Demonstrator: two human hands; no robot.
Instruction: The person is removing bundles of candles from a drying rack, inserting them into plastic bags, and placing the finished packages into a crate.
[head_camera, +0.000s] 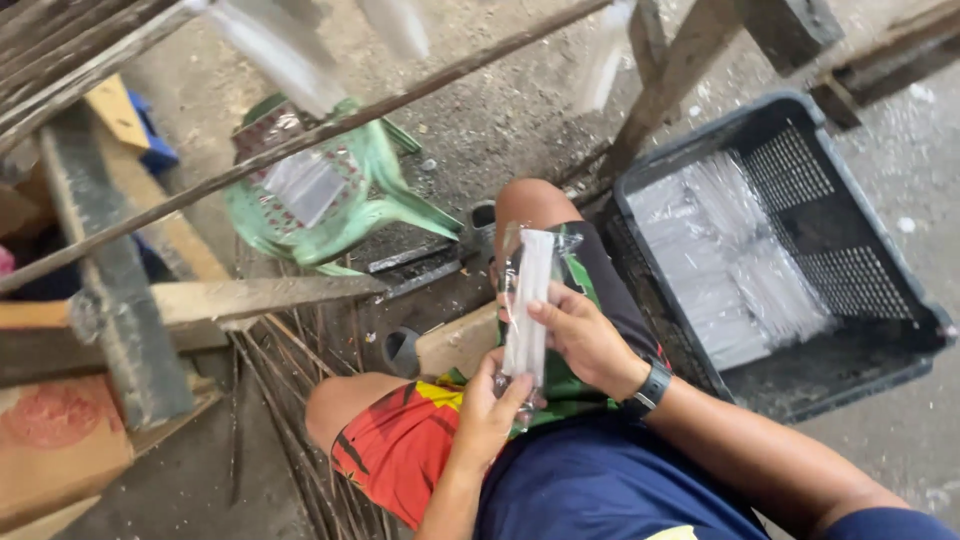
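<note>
Upright, clear packet (528, 300) spans both hands' grip.

We sit with both knees bent and our forearms drawn in over the lap. Our left hand (487, 412) is lower, fingers curled and thumb pressed up in a pinch. Our right hand (583, 335) is above it, wrist bent inward, fingers folded in a grip, a dark band on that wrist.
</note>
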